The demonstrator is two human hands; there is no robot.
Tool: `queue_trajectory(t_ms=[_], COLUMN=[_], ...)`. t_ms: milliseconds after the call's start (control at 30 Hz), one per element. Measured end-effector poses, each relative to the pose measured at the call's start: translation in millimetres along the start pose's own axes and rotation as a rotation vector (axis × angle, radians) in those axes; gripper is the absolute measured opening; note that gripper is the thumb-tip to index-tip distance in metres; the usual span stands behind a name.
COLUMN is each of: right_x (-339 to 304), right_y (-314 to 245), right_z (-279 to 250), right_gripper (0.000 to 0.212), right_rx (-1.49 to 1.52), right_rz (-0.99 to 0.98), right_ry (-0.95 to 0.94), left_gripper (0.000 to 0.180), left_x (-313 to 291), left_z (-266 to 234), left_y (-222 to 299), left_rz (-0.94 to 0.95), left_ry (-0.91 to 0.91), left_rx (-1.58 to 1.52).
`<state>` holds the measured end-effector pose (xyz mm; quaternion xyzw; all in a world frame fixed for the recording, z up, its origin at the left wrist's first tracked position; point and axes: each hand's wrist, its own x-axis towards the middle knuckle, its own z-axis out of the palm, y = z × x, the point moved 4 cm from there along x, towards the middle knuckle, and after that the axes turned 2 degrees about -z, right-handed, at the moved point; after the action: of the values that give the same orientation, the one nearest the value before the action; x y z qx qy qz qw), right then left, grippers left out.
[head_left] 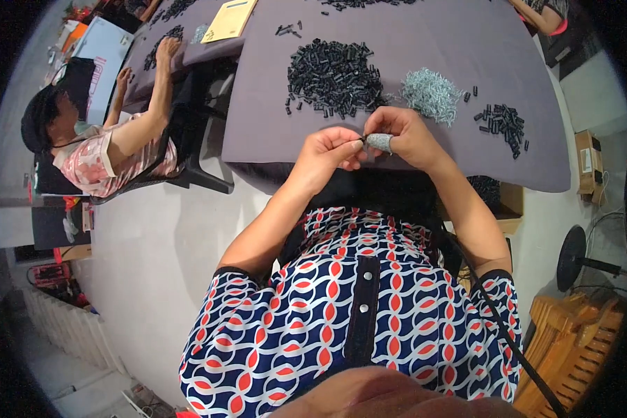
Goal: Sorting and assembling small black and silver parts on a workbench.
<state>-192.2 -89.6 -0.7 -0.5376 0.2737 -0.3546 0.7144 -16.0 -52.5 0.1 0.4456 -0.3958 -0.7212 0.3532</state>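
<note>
Just over the near table edge, my left hand [331,150] pinches a small black piece [363,139] between thumb and fingertips. My right hand [407,139] meets it there with curled fingers; a grey wrap [379,143] covers its thumb. Whatever the right fingertips grip is too small and hidden to make out. Beyond my hands lies a big heap of short black cylindrical parts [334,76]. To its right is a pile of small silvery pieces [430,96], and further right a smaller group of black cylindrical parts [503,127].
A grey-brown cloth [257,125] covers the table. Another person [111,139] sits at the left by more black parts. A yellow envelope [231,19] lies at the far left. On the right are a black fan [572,258], a cardboard box [589,164] and wooden slatted furniture [571,348].
</note>
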Motion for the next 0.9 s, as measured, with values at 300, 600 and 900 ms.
queue_trajectory(t_ms=[300, 600, 900], right_x=[-5, -11, -18], right_y=[-34, -48, -46], right_z=[11, 25, 24], right_gripper=[0.009, 0.012, 0.039], right_rx=[-0.59, -0.783, -0.425], right_rz=[-0.238, -0.258, -0.078], right_ry=[0.011, 0.034, 0.116], left_gripper=[0.01, 0.01, 0.012], left_x=[-1, -8, -9], left_z=[0, 7, 3], left_y=[1, -1, -16], left_rz=[-0.171, -0.066, -0.18], left_ry=[-0.057, 0.007, -0.046], left_rx=[-0.112, -0.058, -0.3])
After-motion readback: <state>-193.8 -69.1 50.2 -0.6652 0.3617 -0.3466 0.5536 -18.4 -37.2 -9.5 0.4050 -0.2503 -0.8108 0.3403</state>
